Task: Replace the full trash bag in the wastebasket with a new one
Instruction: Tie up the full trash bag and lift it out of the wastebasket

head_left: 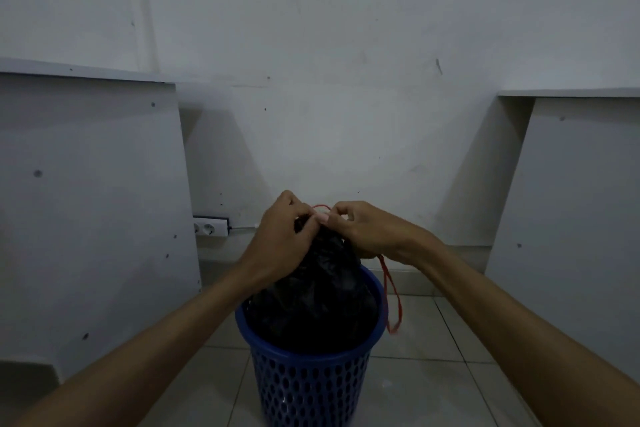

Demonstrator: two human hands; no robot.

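A blue perforated wastebasket stands on the tiled floor at lower centre. A full black trash bag sits inside it, its top gathered into a neck that rises above the rim. My left hand grips the bunched neck from the left. My right hand pinches the red drawstring at the bag's top, fingertips touching those of the left hand. A loop of that red string hangs down to the right of the basket's rim.
White furniture panels stand at the left and right, with the white wall behind. A white power strip with a cable lies at the wall's foot, left of the hands. Grey floor tiles surround the basket.
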